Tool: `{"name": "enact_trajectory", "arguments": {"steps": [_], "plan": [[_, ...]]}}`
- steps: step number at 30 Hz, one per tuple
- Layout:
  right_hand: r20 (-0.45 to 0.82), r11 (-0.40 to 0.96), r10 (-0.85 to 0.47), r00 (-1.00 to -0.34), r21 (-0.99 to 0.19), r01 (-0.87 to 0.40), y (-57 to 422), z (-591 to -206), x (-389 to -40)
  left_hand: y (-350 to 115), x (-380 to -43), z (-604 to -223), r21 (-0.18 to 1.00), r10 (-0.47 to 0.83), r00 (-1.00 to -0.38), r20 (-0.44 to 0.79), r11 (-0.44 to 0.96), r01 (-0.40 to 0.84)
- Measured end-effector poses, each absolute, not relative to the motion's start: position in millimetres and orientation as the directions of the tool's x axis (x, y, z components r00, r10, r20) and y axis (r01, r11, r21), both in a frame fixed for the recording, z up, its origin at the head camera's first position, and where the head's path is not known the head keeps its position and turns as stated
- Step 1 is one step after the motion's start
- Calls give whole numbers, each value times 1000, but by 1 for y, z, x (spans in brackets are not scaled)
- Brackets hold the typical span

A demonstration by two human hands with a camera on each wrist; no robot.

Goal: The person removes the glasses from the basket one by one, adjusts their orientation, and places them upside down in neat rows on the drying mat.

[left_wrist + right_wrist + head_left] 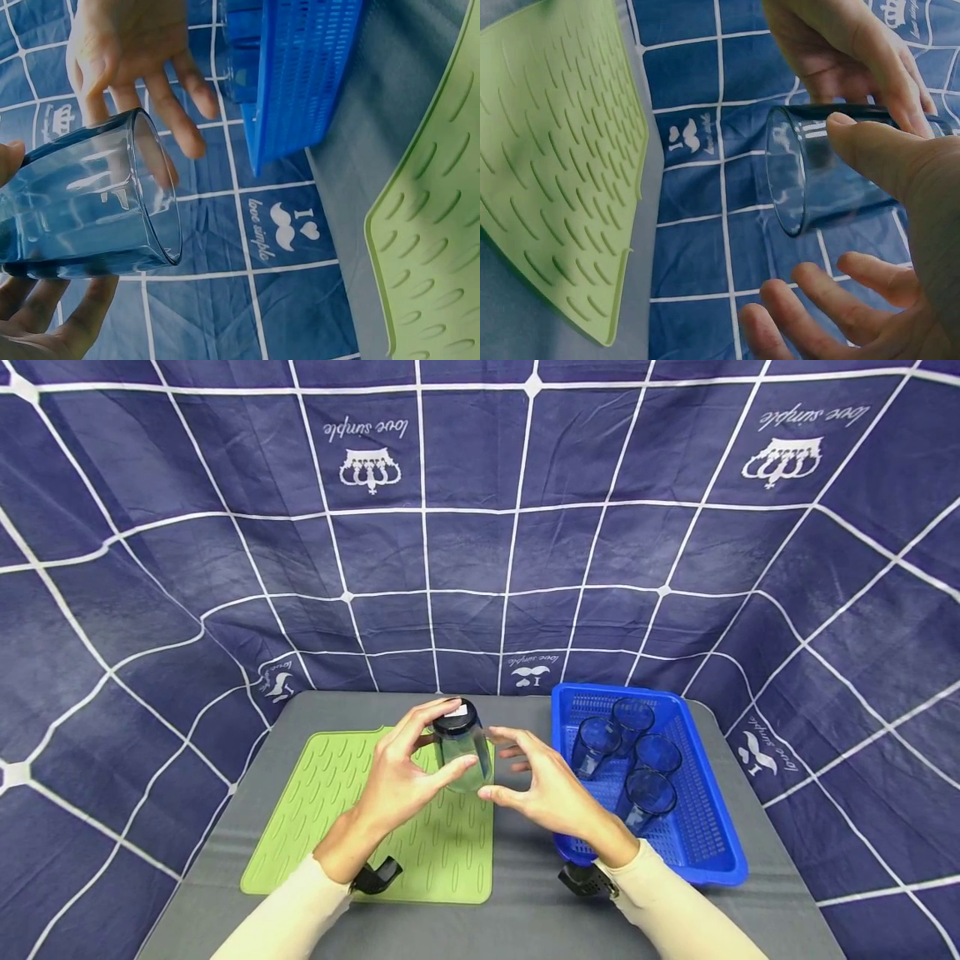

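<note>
A clear blue drinking glass (467,750) is held upside down above the green mat, its dark base with a small white label on top and its mouth facing down. My left hand (397,781) grips it between thumb and fingers near the base. Beside the glass, on the right, my right hand (543,785) is spread with the thumb low near the rim. In the right wrist view the right thumb overlaps the glass (832,176); whether it touches, I cannot tell. The left wrist view shows the right fingers (169,112) apart from the glass (90,199).
A ribbed green drying mat (330,810) lies on the grey table (525,927), left of centre. To the right, a blue plastic basket (716,827) holds several similar glasses (651,793). Blue checked cloth (480,552) hangs behind and at both sides.
</note>
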State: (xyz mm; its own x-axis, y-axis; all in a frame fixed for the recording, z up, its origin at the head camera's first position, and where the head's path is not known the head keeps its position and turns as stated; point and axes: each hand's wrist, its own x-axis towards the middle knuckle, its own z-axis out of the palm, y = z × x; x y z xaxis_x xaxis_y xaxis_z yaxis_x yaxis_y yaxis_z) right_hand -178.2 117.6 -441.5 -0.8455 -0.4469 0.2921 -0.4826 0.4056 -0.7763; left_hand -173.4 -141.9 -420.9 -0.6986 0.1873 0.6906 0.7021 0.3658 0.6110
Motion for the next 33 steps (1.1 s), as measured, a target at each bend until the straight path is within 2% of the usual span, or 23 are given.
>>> {"name": "enact_trajectory", "arguments": {"steps": [33], "plan": [[353, 531, -348, -869, -690, -492, 168, -433, -183, -207, -195, -440, 656, 10, -740, 673, 455, 602]]}}
